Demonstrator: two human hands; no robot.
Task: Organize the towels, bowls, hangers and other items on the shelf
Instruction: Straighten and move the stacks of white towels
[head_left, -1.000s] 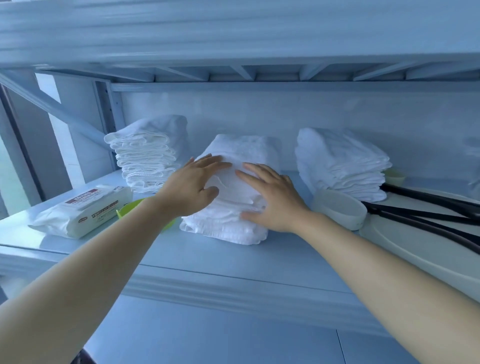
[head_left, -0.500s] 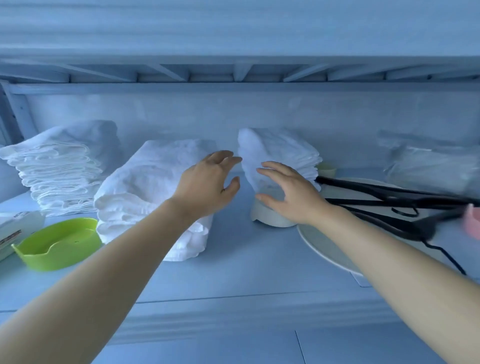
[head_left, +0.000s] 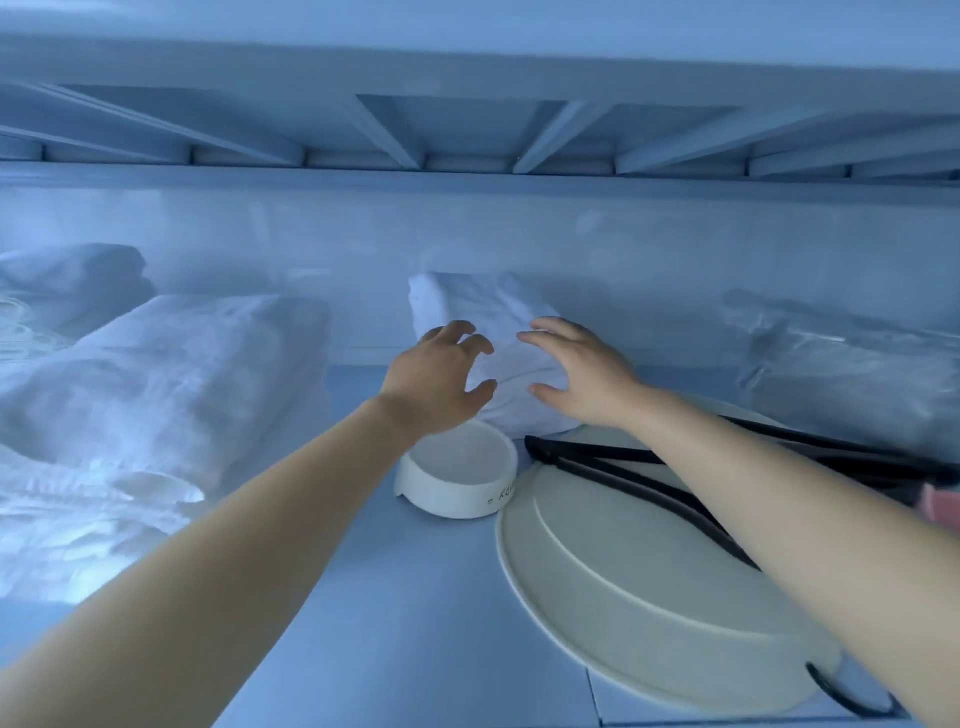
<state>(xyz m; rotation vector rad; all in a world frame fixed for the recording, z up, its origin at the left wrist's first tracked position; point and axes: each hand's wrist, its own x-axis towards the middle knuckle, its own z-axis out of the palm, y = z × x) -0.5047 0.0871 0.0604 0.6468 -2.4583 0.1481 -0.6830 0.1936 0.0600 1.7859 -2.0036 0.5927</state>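
A stack of folded white towels (head_left: 488, 312) stands at the back middle of the shelf. My left hand (head_left: 439, 379) and my right hand (head_left: 582, 374) hover in front of it, fingers spread and loosely curved, holding nothing. Just under my left hand sits a small white bowl (head_left: 457, 478). A large upturned white basin (head_left: 623, 587) lies to its right, with black hangers (head_left: 597, 460) resting across it under my right forearm. Another white towel stack (head_left: 171, 374) lies at the left.
A third towel stack (head_left: 62, 275) is at the far left back. A clear plastic package (head_left: 852, 374) lies at the back right. Something pink (head_left: 943, 506) shows at the right edge. The upper shelf's underside (head_left: 467, 130) hangs low overhead.
The view has shifted right and closer. Both hands left the middle towel stack and now reach toward the right-hand stack, above the small bowl.
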